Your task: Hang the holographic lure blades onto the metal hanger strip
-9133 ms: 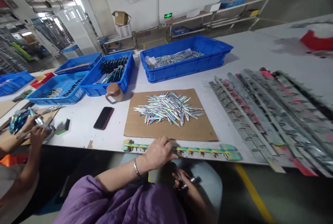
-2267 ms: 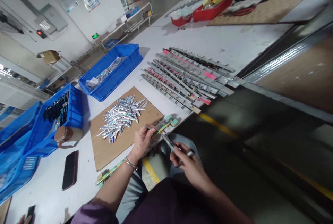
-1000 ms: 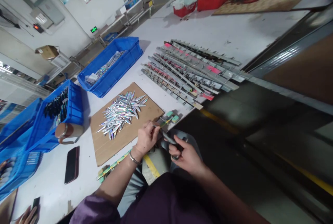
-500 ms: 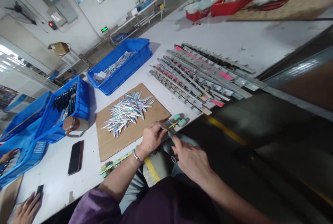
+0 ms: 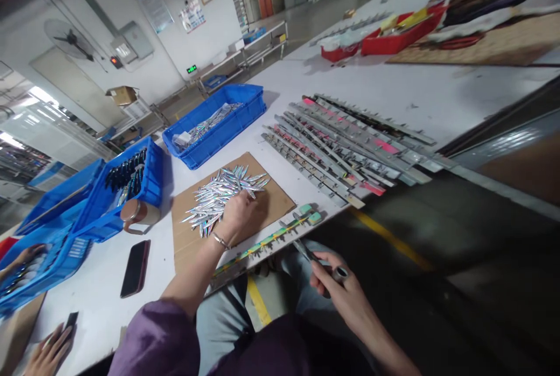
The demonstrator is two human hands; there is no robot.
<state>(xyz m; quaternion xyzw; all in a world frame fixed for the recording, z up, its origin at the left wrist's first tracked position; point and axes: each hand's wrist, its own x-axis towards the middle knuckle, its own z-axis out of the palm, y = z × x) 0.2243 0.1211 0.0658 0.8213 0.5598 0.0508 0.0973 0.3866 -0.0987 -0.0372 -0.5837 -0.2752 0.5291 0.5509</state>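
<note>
My left hand (image 5: 236, 213) reaches onto the pile of shiny holographic fish-shaped lures (image 5: 219, 198) on a brown cardboard sheet (image 5: 271, 204); its fingers are in the pile and whether they grip one I cannot tell. My right hand (image 5: 339, 291) hovers over my lap below the table edge, closed on small pliers (image 5: 308, 252) whose tip points up and left. A long green-yellow painted rack strip (image 5: 271, 239) with hooks lies along the table's near edge between my hands.
Several grey and pink metal rack strips (image 5: 350, 148) lie to the right. A blue bin of lures (image 5: 219, 125) stands behind the cardboard, more blue bins (image 5: 131, 186) at left, a cup (image 5: 140, 213), a phone (image 5: 135, 259). A co-worker's hands (image 5: 48, 350) are at lower left.
My left hand left the rack strip's right end and moved up onto the lure pile. My right hand with the pliers drew back down toward my lap. The view shifted.
</note>
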